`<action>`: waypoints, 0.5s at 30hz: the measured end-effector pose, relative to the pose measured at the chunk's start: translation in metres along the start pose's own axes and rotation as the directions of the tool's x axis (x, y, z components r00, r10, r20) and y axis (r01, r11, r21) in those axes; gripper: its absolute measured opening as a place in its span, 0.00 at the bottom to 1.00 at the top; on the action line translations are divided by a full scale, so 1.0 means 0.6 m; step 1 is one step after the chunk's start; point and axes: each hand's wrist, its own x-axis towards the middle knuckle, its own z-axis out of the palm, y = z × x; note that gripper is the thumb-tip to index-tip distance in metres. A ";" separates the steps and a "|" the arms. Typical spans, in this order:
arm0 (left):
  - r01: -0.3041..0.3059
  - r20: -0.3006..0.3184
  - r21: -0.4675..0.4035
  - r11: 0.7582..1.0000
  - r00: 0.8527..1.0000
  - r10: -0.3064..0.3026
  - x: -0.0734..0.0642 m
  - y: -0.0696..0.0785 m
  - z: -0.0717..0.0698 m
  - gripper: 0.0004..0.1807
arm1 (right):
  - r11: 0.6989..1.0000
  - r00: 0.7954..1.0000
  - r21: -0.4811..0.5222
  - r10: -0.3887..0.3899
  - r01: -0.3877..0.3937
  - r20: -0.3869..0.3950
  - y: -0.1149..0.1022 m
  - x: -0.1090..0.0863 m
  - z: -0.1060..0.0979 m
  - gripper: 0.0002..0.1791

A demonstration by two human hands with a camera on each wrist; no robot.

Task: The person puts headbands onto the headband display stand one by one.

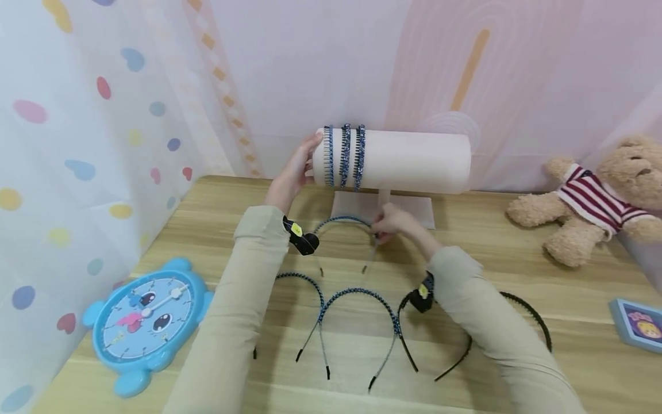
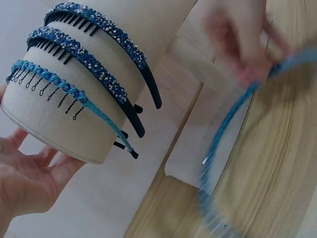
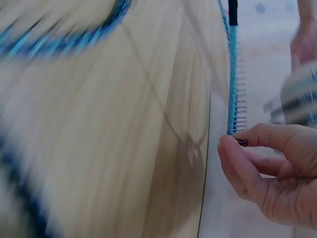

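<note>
A pale cylindrical headband stand (image 1: 414,161) carries three headbands near its left end: one braided light-blue headband (image 2: 54,79) and two glittery dark-blue ones (image 2: 79,49) with comb teeth. My left hand (image 1: 293,172) touches that left end, its fingers extended against the end face and lower rim (image 2: 34,173). In front of the stand's base (image 1: 414,208), my right hand (image 1: 393,221) pinches a blue wrapped headband (image 3: 233,84) between thumb and fingertips. This headband has thin wire teeth along one side and a black tip. Its arch faces the stand in the head view.
Several headbands lie in a row on the wooden table (image 1: 207,230), including a blue one (image 1: 357,290) and a black one (image 1: 538,316). A blue toy clock (image 1: 150,316) lies left. A teddy bear (image 1: 595,201) and a blue framed card (image 1: 641,325) are right.
</note>
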 end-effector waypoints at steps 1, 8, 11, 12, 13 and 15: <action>-0.003 -0.001 -0.003 1.000 1.000 0.003 0.000 0.000 -0.001 0.33 | 1.000 1.000 -0.019 -0.004 0.004 0.018 0.014 -0.010 -0.012 0.13; -0.017 -0.012 0.004 1.000 1.000 0.017 0.011 -0.004 -0.008 0.33 | 0.996 0.997 0.084 0.000 -0.006 0.075 0.099 -0.087 -0.097 0.18; -0.009 -0.001 0.005 1.000 1.000 0.009 0.013 -0.005 -0.007 0.33 | 0.988 0.996 0.147 0.022 -0.034 0.082 0.127 -0.122 -0.136 0.23; -0.005 0.001 0.005 1.000 1.000 0.005 0.012 -0.005 -0.006 0.34 | 0.985 0.996 0.166 0.036 -0.050 0.084 0.136 -0.132 -0.147 0.24; -0.003 0.003 0.005 1.000 1.000 0.003 0.012 -0.004 -0.005 0.34 | 0.981 0.996 0.184 0.051 -0.065 0.078 0.143 -0.142 -0.158 0.26; 0.004 0.005 0.003 1.000 1.000 -0.004 0.009 -0.004 -0.003 0.34 | 0.971 0.995 0.220 0.077 -0.089 0.065 0.158 -0.158 -0.176 0.30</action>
